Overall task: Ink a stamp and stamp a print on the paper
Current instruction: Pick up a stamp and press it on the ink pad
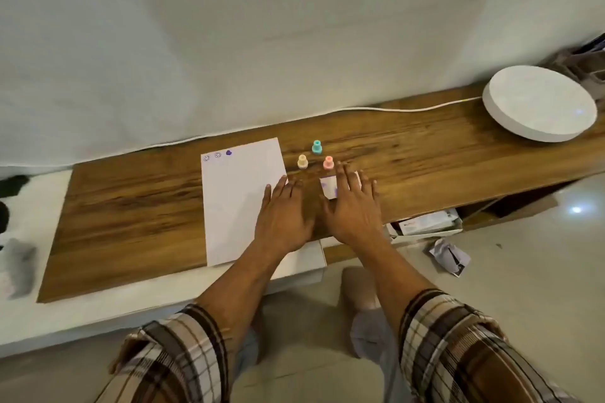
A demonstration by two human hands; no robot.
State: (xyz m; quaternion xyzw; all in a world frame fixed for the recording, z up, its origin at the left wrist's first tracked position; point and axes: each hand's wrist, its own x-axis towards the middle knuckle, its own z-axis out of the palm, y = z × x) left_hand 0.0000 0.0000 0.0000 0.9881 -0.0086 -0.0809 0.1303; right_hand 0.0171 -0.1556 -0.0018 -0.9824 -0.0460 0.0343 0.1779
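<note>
A white sheet of paper [235,193] lies on the wooden table [131,213], with three small prints along its top edge. Three small stamps stand to its right: a teal stamp [316,147], a yellow stamp [302,162] and a pink stamp [328,163]. A white ink pad [328,188] with purple marks lies just in front of them. My left hand [283,216] rests flat, fingers spread, on the paper's right edge. My right hand [355,206] lies flat with spread fingers, partly covering the ink pad. Neither hand holds anything.
A round white dish-like object [537,101] sits at the table's far right, with a white cable [376,109] running along the back edge. Below the table on the right are a box of papers [425,224] and a crumpled wrapper [450,257] on the floor.
</note>
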